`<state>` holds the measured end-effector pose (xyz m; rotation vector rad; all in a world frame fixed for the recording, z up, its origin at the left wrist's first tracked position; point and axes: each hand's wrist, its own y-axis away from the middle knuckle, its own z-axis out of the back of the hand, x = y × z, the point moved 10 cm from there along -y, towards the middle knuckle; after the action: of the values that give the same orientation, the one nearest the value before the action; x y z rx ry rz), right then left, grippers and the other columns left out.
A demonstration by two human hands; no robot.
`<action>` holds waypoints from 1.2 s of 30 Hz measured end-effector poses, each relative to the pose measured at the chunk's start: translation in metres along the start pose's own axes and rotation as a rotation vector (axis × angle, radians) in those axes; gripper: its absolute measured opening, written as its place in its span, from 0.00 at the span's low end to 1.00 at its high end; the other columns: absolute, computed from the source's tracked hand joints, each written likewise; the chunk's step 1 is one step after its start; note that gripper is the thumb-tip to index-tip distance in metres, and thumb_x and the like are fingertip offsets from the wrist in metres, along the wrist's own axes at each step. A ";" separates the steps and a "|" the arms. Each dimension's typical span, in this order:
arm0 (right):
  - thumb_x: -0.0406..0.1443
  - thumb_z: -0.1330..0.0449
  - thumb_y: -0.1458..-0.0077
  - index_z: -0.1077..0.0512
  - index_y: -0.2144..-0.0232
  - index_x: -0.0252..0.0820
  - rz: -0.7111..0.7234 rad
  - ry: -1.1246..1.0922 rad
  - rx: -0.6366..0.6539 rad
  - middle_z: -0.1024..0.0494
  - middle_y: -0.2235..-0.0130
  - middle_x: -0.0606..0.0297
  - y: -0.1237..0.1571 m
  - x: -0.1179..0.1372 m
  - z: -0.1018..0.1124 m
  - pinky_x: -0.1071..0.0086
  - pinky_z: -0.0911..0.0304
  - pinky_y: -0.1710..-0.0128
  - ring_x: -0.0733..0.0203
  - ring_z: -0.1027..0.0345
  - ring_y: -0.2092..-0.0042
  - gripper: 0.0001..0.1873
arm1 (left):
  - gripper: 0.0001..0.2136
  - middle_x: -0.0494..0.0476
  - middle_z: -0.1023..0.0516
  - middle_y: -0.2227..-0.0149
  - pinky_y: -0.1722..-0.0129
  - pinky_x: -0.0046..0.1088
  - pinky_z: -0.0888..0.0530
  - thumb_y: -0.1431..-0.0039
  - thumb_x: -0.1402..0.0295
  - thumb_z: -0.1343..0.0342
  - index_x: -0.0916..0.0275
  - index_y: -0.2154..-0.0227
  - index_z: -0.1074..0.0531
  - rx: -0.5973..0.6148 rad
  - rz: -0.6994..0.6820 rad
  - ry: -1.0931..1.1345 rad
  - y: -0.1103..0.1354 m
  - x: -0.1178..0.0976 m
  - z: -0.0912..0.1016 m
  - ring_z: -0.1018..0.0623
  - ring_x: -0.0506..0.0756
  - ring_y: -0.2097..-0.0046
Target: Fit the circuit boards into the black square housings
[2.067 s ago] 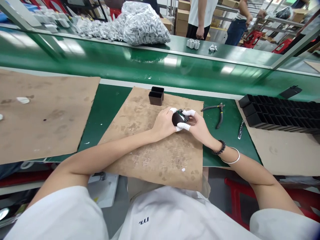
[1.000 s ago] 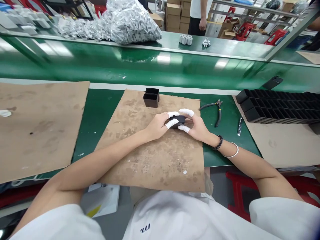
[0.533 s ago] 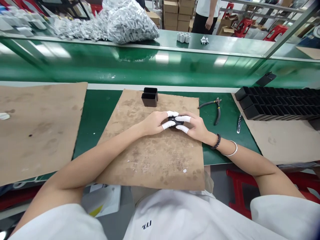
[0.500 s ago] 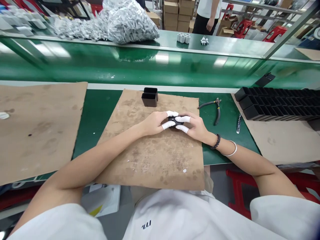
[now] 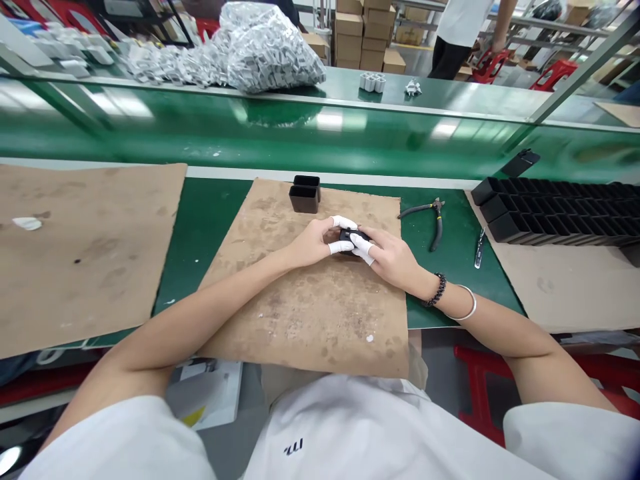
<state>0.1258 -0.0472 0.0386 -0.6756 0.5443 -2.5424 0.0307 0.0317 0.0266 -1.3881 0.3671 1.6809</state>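
Between my fingertips is a small black plastic part (image 5: 346, 235), held just over the cardboard sheet (image 5: 305, 313). My left hand (image 5: 315, 241) grips its left side, thumb and finger in white finger cots. My right hand (image 5: 393, 259) closes on the right side, with a white-covered thumb pressed on top. The fingers hide much of the part, so its exact kind does not show. Behind my hands, two open-topped black rectangular cases (image 5: 305, 198) stand close together on the cardboard.
Right of the cardboard lie diagonal pliers (image 5: 437, 223) and a small knife-like tool (image 5: 479, 249). Rows of black cases (image 5: 560, 212) fill the far right. A bag of grey-white parts (image 5: 275, 50) sits on the raised shelf. Another cardboard sheet (image 5: 95, 260) lies left; a person (image 5: 457, 37) stands beyond.
The fingers of my right hand have shifted on the black part, its thumb now pressing on top. My left hand keeps its grip. The view has swung slightly; the person beyond moved right.
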 end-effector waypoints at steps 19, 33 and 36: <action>0.44 0.38 0.38 0.24 0.52 0.52 -0.124 -0.082 -0.171 0.27 0.62 0.61 -0.009 -0.029 0.027 0.58 0.29 0.60 0.54 0.30 0.63 0.13 | 0.25 0.64 0.18 0.54 0.43 0.46 0.24 0.35 0.49 0.46 0.61 0.43 0.32 -0.361 -0.134 -0.021 0.008 -0.002 0.039 0.19 0.60 0.50; 0.44 0.36 0.41 0.25 0.58 0.47 -0.236 -0.188 -0.055 0.24 0.61 0.58 -0.012 -0.042 0.003 0.51 0.29 0.53 0.48 0.27 0.57 0.11 | 0.16 0.59 0.20 0.55 0.45 0.42 0.25 0.32 0.60 0.49 0.62 0.47 0.30 -0.458 -0.156 -0.330 0.011 -0.011 0.044 0.21 0.57 0.52; 0.47 0.31 0.47 0.27 0.59 0.47 -0.392 -0.492 -0.138 0.21 0.56 0.59 -0.009 -0.060 0.003 0.49 0.28 0.49 0.48 0.25 0.52 0.17 | 0.19 0.62 0.22 0.53 0.45 0.42 0.25 0.34 0.60 0.47 0.62 0.44 0.32 -0.410 -0.230 -0.371 0.010 -0.018 0.039 0.22 0.58 0.51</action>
<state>0.1709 -0.0095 0.0232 -1.5329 0.4456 -2.5478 -0.0020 0.0453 0.0522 -1.3026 -0.3539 1.8319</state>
